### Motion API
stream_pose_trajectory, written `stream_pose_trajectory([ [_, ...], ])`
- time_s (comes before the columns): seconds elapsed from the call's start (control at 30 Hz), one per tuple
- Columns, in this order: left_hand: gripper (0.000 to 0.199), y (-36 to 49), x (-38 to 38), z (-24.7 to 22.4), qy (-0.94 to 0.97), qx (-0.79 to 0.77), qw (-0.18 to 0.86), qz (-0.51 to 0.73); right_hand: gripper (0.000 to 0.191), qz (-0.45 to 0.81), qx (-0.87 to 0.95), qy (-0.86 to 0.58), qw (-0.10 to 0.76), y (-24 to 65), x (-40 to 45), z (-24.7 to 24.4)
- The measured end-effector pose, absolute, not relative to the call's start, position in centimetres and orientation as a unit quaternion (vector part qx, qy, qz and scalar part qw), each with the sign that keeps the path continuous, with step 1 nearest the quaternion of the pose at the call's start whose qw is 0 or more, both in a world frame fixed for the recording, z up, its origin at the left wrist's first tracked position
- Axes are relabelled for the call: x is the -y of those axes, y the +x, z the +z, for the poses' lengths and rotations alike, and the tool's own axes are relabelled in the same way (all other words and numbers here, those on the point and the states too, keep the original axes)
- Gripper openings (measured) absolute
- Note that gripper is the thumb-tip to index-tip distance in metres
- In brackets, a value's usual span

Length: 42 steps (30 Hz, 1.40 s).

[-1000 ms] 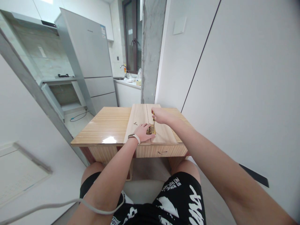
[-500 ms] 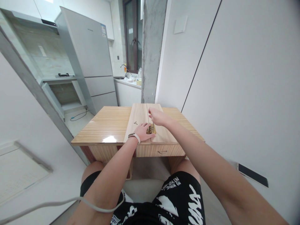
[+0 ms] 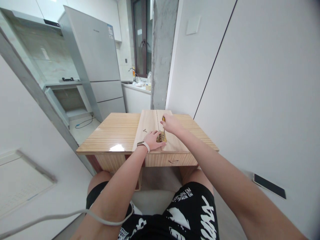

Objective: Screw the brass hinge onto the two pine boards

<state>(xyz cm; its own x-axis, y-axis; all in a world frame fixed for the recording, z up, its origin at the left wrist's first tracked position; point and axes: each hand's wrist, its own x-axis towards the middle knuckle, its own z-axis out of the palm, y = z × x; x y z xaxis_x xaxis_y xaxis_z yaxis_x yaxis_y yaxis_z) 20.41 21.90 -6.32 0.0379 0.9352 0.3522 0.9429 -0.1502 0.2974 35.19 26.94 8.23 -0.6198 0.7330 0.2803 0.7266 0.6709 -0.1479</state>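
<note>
Two pale wooden boards lie side by side on the desk, with a brass-coloured hinge across their seam. My left hand rests on the boards with its thumb and fingers around the hinge, covering part of it. My right hand is closed on a screwdriver with a yellow and dark handle. The screwdriver stands nearly upright, its shaft reaching down to the hinge's right leaf. The tip's contact is too small to make out. A few small screws lie on the left board.
The striped wooden desk has a drawer with a handle at its front. A white cable crosses my left forearm. A white wall stands close on the right, and a fridge is beyond the desk.
My right hand has shifted slightly right and turned, so the screwdriver's handle now shows above the fingers. My left hand keeps its place at the hinge.
</note>
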Motion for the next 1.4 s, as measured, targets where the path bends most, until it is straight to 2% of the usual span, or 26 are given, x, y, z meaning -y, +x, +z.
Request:
stream_pose_trajectory([
  [0.13, 0.080, 20.3, -22.0, -6.4, -0.724, 0.646, 0.013, -0.240, 0.036, -0.010, 0.881, -0.428, 0.203, 34.6, -26.5, 6.9],
  [0.23, 0.081, 20.3, -21.9, -6.3, -0.729, 0.641, 0.012, -0.241, 0.032, 0.018, 0.892, -0.401, 0.208, 34.6, -26.7, 6.8],
  [0.37, 0.084, 20.3, -21.9, -6.4, -0.724, 0.646, 0.011, -0.241, 0.020, 0.087, 0.903, -0.352, 0.231, 34.8, -27.8, 7.0],
  [0.63, 0.083, 20.3, -21.9, -6.3, -0.725, 0.646, 0.012, -0.240, 0.027, 0.295, 0.899, -0.269, 0.180, 35.7, -29.8, 7.3],
  [0.83, 0.082, 20.3, -21.7, -6.2, -0.726, 0.647, 0.017, -0.230, 0.021, 0.270, 0.883, -0.300, 0.241, 35.9, -30.0, 6.8],
  [1.0, 0.082, 20.3, -21.9, -6.4, -0.725, 0.649, 0.020, -0.231, 0.013, 0.126, 0.878, -0.327, 0.326, 35.5, -29.1, 5.6],
  [1.17, 0.082, 20.2, -21.9, -6.4, -0.723, 0.651, 0.017, -0.230, 0.019, 0.057, 0.861, -0.350, 0.364, 35.2, -28.5, 4.8],
  [1.3, 0.082, 20.2, -21.9, -6.4, -0.724, 0.650, 0.014, -0.230, 0.015, 0.119, 0.860, -0.310, 0.387, 35.2, -29.0, 4.9],
  [1.4, 0.082, 20.1, -22.0, -6.4, -0.726, 0.647, 0.015, -0.231, 0.016, 0.266, 0.847, -0.258, 0.381, 35.1, -29.6, 4.9],
])
